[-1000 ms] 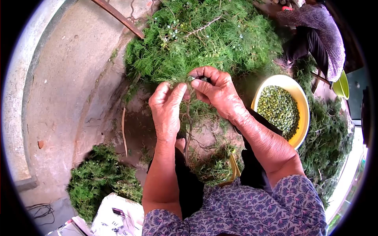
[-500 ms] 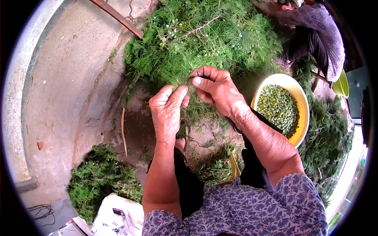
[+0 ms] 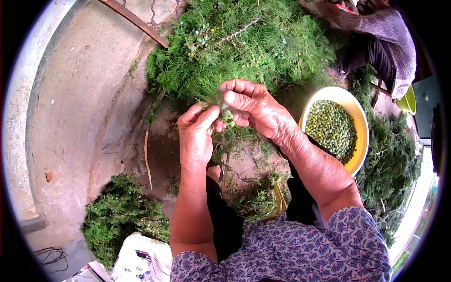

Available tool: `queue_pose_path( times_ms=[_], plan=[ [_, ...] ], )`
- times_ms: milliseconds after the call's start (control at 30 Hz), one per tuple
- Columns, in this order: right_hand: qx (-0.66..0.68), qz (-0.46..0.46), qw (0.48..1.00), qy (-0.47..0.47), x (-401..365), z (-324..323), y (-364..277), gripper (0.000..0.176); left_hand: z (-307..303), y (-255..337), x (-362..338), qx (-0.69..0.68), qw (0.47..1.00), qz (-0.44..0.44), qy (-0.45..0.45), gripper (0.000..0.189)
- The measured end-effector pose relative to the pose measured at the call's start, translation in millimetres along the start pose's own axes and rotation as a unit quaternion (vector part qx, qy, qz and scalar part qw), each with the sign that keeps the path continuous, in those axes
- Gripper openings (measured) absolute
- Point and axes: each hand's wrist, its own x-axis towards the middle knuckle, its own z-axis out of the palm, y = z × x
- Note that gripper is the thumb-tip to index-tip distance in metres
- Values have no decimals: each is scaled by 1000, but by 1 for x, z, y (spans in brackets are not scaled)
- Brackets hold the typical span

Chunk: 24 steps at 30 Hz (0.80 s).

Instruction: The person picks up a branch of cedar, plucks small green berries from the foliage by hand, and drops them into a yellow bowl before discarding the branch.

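My left hand (image 3: 193, 141) pinches a small evergreen sprig (image 3: 212, 89) between thumb and forefinger. Its feathery leaves point up and away from me. Close against it, my right hand (image 3: 256, 105) has its fingers curled in around the same sprig, thumb near the forefinger. A few pale green cones (image 3: 228, 116) show between the two hands, just below the thumbs. The exact contact of the right fingertips is partly hidden. To the right of my right forearm stands a yellow bucket (image 3: 361, 141) holding many small green cones (image 3: 331, 127).
A large heap of cut evergreen branches (image 3: 253, 42) lies ahead. Smaller piles lie at lower left (image 3: 117, 211) and right (image 3: 390, 164). Another person (image 3: 390, 47) sits at upper right by a green container (image 3: 407, 101). A white sack (image 3: 141, 256) lies at lower left.
The sprig has turned so that green cones now show between my hands. My right hand has shifted slightly left, and its lower fingers have come in beside the cones.
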Motion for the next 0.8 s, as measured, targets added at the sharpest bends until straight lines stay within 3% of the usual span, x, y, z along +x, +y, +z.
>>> queue_pose_path(
  times_ms=[233, 300, 400, 667, 800],
  plan=[
    [-38, 31, 997, 63, -1, 1, 1, 22, -3, -2, 0, 51, 998, 7, -33, 5],
    [48, 83, 995, -10, -3, 0, 0, 22, -8, -1, 0, 53, 998, -4, -30, 4],
    [67, 86, 992, -64, -2, 0, 2, 22, -4, 2, -2, 78, 997, -1, -15, 10],
    [99, 59, 990, -75, -1, 4, 6, 12, -1, 4, 0, -21, 999, -30, 24, 5],
    [102, 57, 991, -68, -1, 4, 8, 11, -6, 4, 1, -27, 999, -35, 3, 7]
  ],
)
